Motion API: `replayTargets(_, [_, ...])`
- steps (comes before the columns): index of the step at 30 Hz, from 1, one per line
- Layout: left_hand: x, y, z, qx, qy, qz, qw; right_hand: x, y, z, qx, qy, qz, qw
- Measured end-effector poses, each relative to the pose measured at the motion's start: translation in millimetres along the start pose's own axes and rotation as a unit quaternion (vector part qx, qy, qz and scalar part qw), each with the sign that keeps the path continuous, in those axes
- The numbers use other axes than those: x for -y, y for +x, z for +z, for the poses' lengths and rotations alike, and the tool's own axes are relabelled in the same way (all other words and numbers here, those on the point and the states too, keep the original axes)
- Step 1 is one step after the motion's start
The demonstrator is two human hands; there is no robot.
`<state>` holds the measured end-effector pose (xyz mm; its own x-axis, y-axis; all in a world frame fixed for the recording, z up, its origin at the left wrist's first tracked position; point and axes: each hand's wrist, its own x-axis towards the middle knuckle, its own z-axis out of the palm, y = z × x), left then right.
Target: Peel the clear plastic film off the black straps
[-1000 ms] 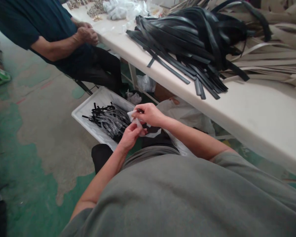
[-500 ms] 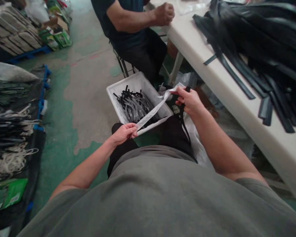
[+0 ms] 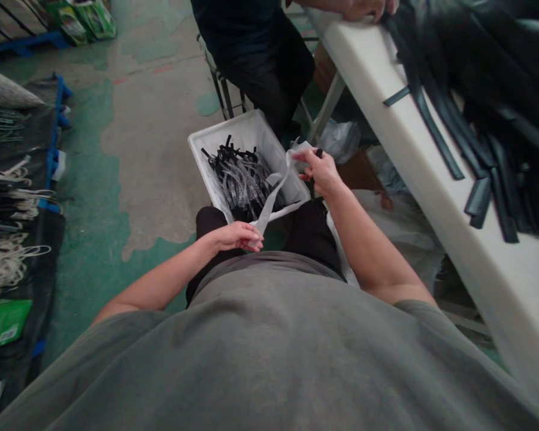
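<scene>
A thin, whitish translucent strip [image 3: 270, 202] runs slack and twisted between my two hands. My left hand [image 3: 240, 236], close to my lap, is closed on its lower end. The upper end is pinched in the fingers of my right hand [image 3: 317, 167]. Something small and black shows at my right fingers; I cannot make out what it is. Behind the strip, a white plastic bin [image 3: 200, 163] stands in front of my knees. In it lies a pile of black and clear strips [image 3: 242, 179].
On the right, a white table [image 3: 435, 209] carries a heap of long black strips [image 3: 485, 90]. A seated co-worker [image 3: 256, 54] is just beyond the bin, a hand [image 3: 368, 8] at the table. Pallets with cord bundles [image 3: 9, 263] line the left. Clear plastic [image 3: 341, 140] lies under the table.
My hands have come closer together and the strip, taut before, now sags and twists. The co-worker's hand has reached right, to the black heap. My view has shifted somewhat.
</scene>
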<state>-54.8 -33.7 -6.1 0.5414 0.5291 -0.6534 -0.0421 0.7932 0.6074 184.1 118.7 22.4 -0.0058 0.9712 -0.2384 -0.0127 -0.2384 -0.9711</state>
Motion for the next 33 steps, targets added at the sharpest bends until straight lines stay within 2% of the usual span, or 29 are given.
replayTargets(3, [7, 7, -2.5, -0.075, -0.124, 0.001, 0.989, -22, -6, -16, -0.055, -0.117, 0.058, 0.99])
replayTargets(5, [9, 9, -2.8, -0.112, -0.192, 0.019, 0.975, -34, -22, -25, -0.054, -0.204, 0.074, 0.975])
replayTargets(7, [9, 12, -0.6, -0.141, -0.246, 0.044, 0.958, -40, -47, -29, 0.036, -0.223, 0.103, 0.969])
replayTargets(9, [8, 16, 4.0, -0.156, -0.285, 0.067, 0.943, -41, -77, -24, 0.182, -0.183, 0.144, 0.955])
replayTargets(11, [4, 21, 10.1, -0.156, -0.309, 0.095, 0.933, -38, -106, -14, 0.298, -0.153, 0.158, 0.929])
replayTargets(13, [0, 26, 16.6, -0.146, -0.318, 0.126, 0.928, -34, -128, -1, 0.356, -0.15, 0.158, 0.909])
replayTargets(15, [-4, 31, 22.2, -0.134, -0.313, 0.152, 0.928, -32, -141, 11, 0.383, -0.145, 0.15, 0.9])
replayTargets(20, [-14, 38, 32.6, -0.145, -0.314, 0.183, 0.92, -38, -145, 27, 0.384, -0.111, 0.143, 0.906])
replayTargets(24, [-20, 40, 40.9, -0.174, -0.35, 0.16, 0.907, -42, -145, 34, 0.388, -0.035, 0.176, 0.904])
replayTargets(26, [-20, 40, 44.3, -0.168, -0.338, 0.137, 0.916, -40, -144, 36, 0.381, 0.008, 0.193, 0.904])
replayTargets(29, [-18, 41, 46.2, -0.134, -0.276, 0.103, 0.946, -36, -142, 38, 0.355, 0.05, 0.205, 0.911])
replayTargets(31, [-14, 43, 46.0, -0.115, -0.234, 0.101, 0.96, -34, -141, 38, 0.342, 0.065, 0.22, 0.911])
replayTargets(33, [-11, 46, 45.8, -0.12, -0.2, 0.117, 0.965, -32, -140, 38, 0.337, 0.075, 0.235, 0.909])
